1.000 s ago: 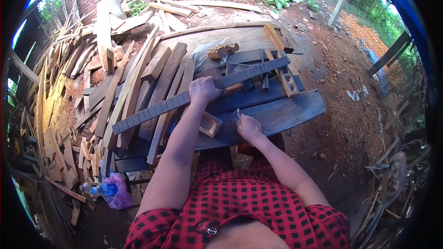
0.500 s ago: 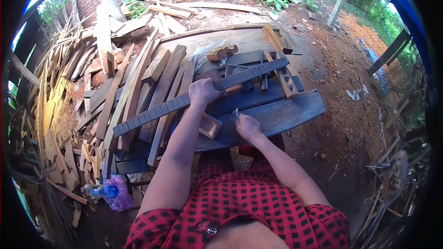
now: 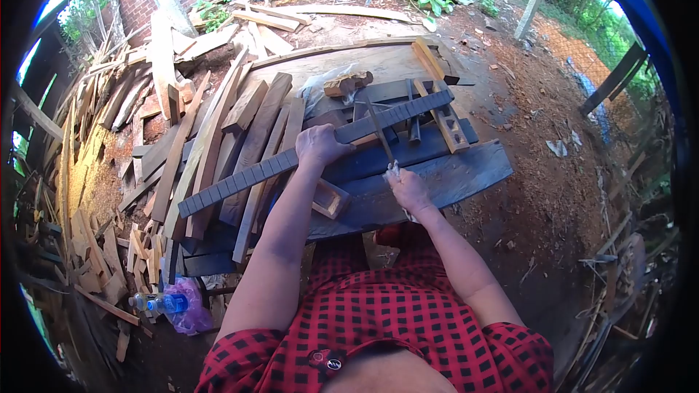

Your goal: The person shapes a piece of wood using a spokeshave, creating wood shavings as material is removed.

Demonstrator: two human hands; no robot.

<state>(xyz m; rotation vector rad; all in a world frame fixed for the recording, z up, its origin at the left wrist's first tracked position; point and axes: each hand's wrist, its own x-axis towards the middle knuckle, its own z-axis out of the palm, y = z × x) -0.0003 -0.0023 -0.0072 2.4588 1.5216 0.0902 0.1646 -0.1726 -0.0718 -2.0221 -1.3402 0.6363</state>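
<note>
My left hand (image 3: pixel 320 144) is closed round the middle of a long dark wooden strip (image 3: pixel 251 175), pressing it down over the bench. Evenly spaced crosswise lines run along the strip. In my closed right hand (image 3: pixel 410 191) is a long narrow blade (image 3: pixel 379 125) with a pale wrapped handle; whether it is a saw or a file I cannot make out. The blade lies across the strip, to the right of my left hand. Below the strip a small box-like wooden piece (image 3: pixel 330 199) sits on the dark bench (image 3: pixel 444 178).
Several wooden beams (image 3: pixel 256 109) lean across the bench's left side. A holed wooden block (image 3: pixel 453 133) and a rough wood chunk (image 3: pixel 348 84) lie near the strip's right half. A pink plastic bag (image 3: pixel 188 306) and a bottle (image 3: pixel 169 303) are low on the left.
My right hand has moved right and slightly away from my body, and the blade now crosses the strip further right. My left hand and the strip stay nearly in place.
</note>
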